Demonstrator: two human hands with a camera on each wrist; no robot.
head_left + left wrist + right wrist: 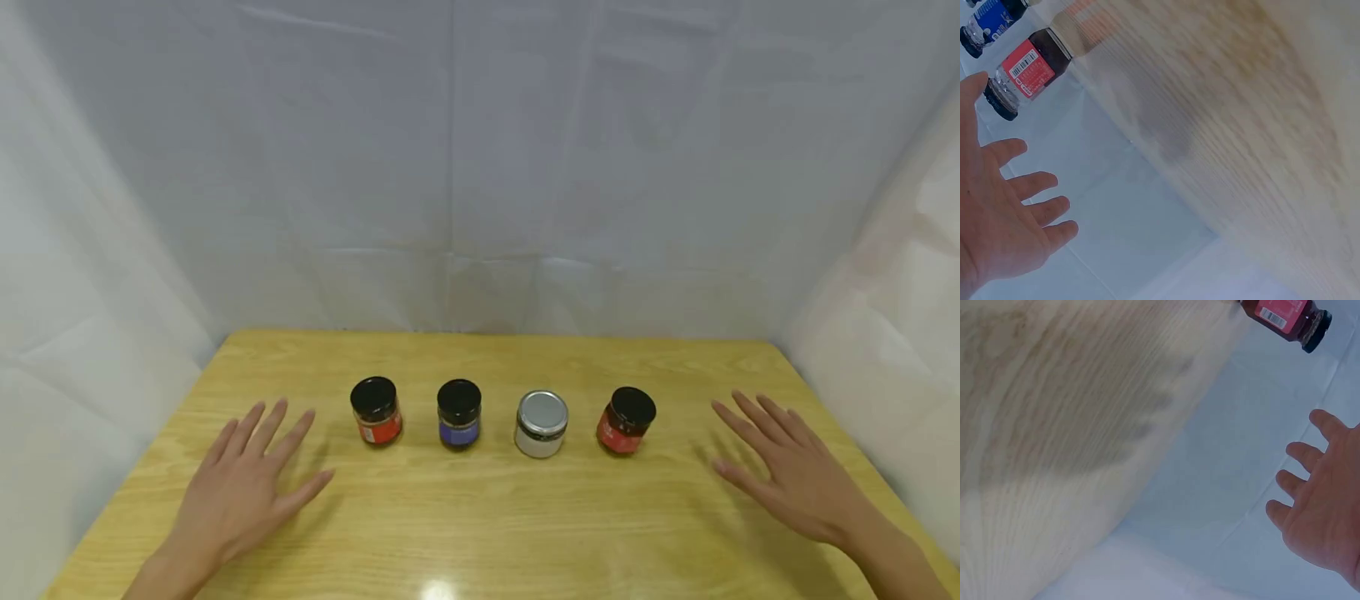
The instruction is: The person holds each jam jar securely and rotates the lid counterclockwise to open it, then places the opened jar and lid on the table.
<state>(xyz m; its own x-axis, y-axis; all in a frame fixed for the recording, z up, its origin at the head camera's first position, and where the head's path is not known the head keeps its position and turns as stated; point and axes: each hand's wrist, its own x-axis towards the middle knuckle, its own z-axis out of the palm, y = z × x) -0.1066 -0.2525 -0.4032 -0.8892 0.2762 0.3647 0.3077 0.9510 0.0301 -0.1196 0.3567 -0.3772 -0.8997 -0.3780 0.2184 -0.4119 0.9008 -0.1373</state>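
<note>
Across the wooden table stand several small upright jars in a row. At the left is a jar with a black lid and red label [378,412]; beside it stands a black-lidded jar with a blue label [459,415]. A silver-lidded jar [541,425] with pale contents comes after, then a second red-labelled jar [626,422] with a black lid. My left hand [238,487], fingers spread, hovers left of the row and holds nothing. To the right of the row my right hand [787,471] is likewise spread above the table, nearest the second red-labelled jar [1277,314].
The light wooden table [480,517] carries the jars. A pale cloth backdrop [480,167] rises behind its far edge, with white cloth walls at the left [82,333] and right [885,325].
</note>
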